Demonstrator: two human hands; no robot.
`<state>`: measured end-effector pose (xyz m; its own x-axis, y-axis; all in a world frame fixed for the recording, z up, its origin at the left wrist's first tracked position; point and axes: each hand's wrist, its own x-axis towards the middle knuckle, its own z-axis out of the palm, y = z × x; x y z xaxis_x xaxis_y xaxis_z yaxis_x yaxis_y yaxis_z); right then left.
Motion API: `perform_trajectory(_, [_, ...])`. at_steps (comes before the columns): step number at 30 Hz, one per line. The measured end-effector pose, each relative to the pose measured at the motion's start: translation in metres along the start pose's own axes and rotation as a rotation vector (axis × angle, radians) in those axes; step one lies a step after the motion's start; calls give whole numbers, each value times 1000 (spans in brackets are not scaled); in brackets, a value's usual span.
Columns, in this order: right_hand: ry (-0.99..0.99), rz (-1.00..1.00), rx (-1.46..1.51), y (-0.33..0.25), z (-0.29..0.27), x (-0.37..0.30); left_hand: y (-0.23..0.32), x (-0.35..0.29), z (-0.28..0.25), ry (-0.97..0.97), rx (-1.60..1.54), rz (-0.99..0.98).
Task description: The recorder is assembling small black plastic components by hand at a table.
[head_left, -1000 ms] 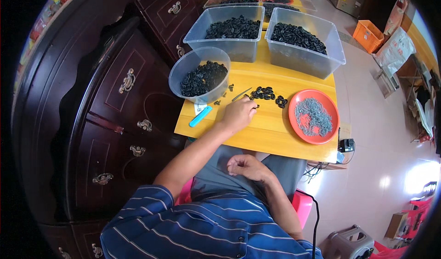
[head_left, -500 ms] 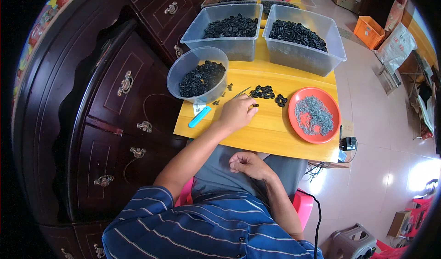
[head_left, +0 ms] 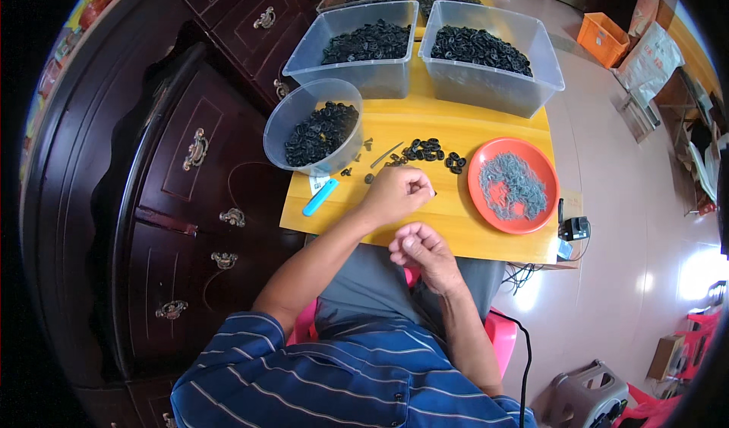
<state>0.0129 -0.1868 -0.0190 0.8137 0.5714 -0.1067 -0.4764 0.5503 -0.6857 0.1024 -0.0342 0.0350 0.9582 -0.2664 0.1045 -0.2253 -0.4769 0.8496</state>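
My left hand (head_left: 396,195) is over the yellow table with its fingertips pinched. A dark tip of a small black ring pokes out at the fingers; most of it is hidden. My right hand (head_left: 429,255) is at the table's front edge, fingers curled and thumb against them; whatever lies inside cannot be made out. Just beyond the left hand are loose black oval rings (head_left: 423,150) and a thin pointed metal tool (head_left: 387,154). A blue-handled cutter (head_left: 320,198) rests left of that hand. To the right, a red plate (head_left: 552,171) holds a heap of thin grey pieces.
A round clear tub (head_left: 353,141) of black rings stands at the table's left. Behind it are two clear bins (head_left: 353,82) (head_left: 493,92) full of black parts. Dark wooden drawers (head_left: 163,177) flank the left side. An orange crate (head_left: 604,39) sits on the floor.
My right hand has risen from my lap to the table edge, nearer the left hand. My left hand has drawn back slightly from the loose rings, still pinching a small black ring.
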Motion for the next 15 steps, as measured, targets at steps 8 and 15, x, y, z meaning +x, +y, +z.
perform_trajectory(8, [232, -220, 144, -3, 2, 7, 6, -17, -16, -244, -333, -127])
perform_trajectory(15, [365, -332, 93, 1, 0, 8, 0, -14, -10, -349, -196, -87])
